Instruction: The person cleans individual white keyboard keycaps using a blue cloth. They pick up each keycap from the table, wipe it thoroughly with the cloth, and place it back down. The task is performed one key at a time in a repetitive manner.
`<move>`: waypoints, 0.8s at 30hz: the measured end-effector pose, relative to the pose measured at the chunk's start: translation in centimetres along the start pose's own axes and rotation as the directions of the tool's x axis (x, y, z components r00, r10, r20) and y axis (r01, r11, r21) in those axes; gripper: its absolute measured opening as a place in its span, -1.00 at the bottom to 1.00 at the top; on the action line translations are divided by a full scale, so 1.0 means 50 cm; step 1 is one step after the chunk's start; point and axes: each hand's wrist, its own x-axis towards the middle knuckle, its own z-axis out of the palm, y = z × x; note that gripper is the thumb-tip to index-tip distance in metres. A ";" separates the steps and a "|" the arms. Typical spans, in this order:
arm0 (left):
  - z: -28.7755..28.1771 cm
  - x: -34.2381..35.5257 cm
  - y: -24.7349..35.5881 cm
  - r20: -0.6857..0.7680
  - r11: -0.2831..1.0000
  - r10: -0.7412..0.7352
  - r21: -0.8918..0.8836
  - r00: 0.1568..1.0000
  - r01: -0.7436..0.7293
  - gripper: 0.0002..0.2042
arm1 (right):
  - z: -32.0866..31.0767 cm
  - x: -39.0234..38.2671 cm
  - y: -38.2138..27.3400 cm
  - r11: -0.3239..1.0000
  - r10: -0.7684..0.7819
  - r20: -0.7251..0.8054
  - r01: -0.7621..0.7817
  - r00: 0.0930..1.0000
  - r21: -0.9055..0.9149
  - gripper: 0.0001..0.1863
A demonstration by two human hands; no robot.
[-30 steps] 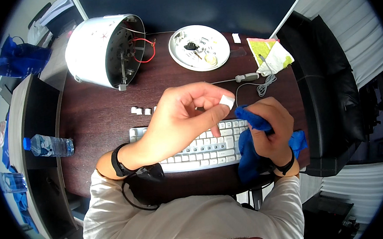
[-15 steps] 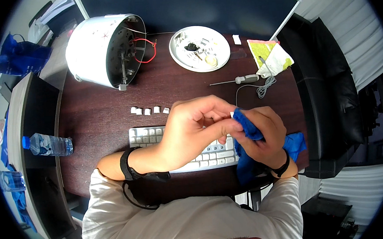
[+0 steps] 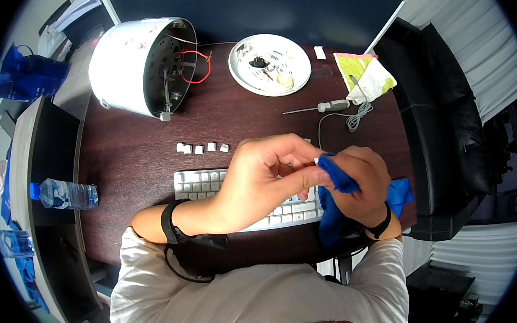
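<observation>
Above a white keyboard [image 3: 286,219], my two hands meet. My left hand [image 3: 271,172] is closed in a pinch on a small white keycap [image 3: 317,161], mostly hidden by the fingers and cloth. My right hand [image 3: 363,176] grips a blue cloth [image 3: 337,174] and presses it against the keycap. More of the blue cloth hangs below the right hand, over the keyboard's right end. Several loose white keycaps [image 3: 211,146] lie in a row on the table beyond the keyboard, left of my hands.
At the far left an opened white appliance housing [image 3: 122,69] lies on its side with a red wire. A white plate [image 3: 239,83] holds small parts. A screwdriver [image 3: 332,106], grey cable [image 3: 356,120] and folded towel [image 3: 378,83] are at right. A water bottle [image 3: 65,196] is at left.
Both hands have dropped slightly toward me, still together. The blue cloth has shifted over the keycap. The rightmost loose keycap in the row shows more fully.
</observation>
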 end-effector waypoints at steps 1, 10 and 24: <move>0.001 0.000 -0.001 0.001 1.000 0.009 -0.001 1.000 -0.009 -0.82 | -0.001 -0.002 0.001 1.000 -0.010 0.003 0.010 1.000 -0.004 -0.68; -0.003 0.001 0.000 0.022 1.000 -0.003 -0.029 1.000 0.003 -0.82 | 0.001 0.013 0.000 1.000 -0.011 0.025 0.011 1.000 -0.020 -0.69; -0.012 0.009 0.001 0.131 0.975 -0.065 -0.205 0.989 0.091 -0.82 | -0.007 0.011 0.006 0.953 0.153 0.046 -0.159 0.987 0.256 -0.72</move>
